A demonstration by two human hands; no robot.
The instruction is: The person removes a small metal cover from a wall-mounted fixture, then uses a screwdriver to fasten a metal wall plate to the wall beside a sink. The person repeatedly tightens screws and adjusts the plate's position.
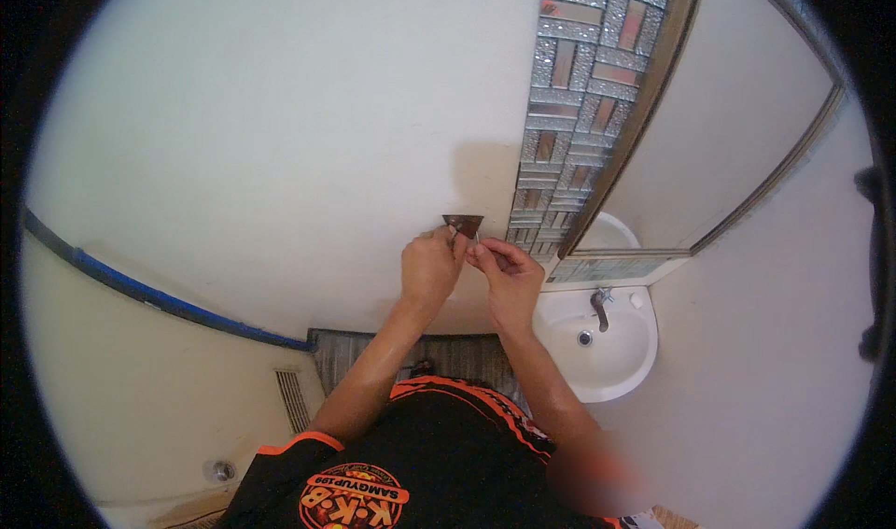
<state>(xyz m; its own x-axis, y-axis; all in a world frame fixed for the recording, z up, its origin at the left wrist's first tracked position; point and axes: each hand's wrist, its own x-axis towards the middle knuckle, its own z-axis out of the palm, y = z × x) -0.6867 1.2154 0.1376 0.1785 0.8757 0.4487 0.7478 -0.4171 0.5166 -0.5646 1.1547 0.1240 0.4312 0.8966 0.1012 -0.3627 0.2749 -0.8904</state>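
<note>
A small brown piece (464, 225) is up in front of the white wall (280, 155), near the middle of the view and just left of the tile strip (565, 90). It is reddish brown across its face and darker along the top, where a nearly straight edge forms its widest part; from there both sides slope inward, giving it the outline of a funnel or a shallow cup. Its lower end is hidden by the fingers.

The left hand (429, 268) grips the piece low on its left side, fingers closed, with the back of the hand toward the camera. The right hand (509, 272) is at the lower right side, thumb and forefinger brought near each other and the other fingers curled. A thin pale sliver (477, 238) shows by those fingertips (slim and upright, beside the brown face), though at this size I cannot tell whether the right hand pinches it or merely touches it. Whether the piece rests against the wall is equally unclear.

A soft shadow (485, 169) falls on the wall above it. To the right are a framed mirror (737, 109) and a white sink (616, 370) with a metal faucet (600, 310).
</note>
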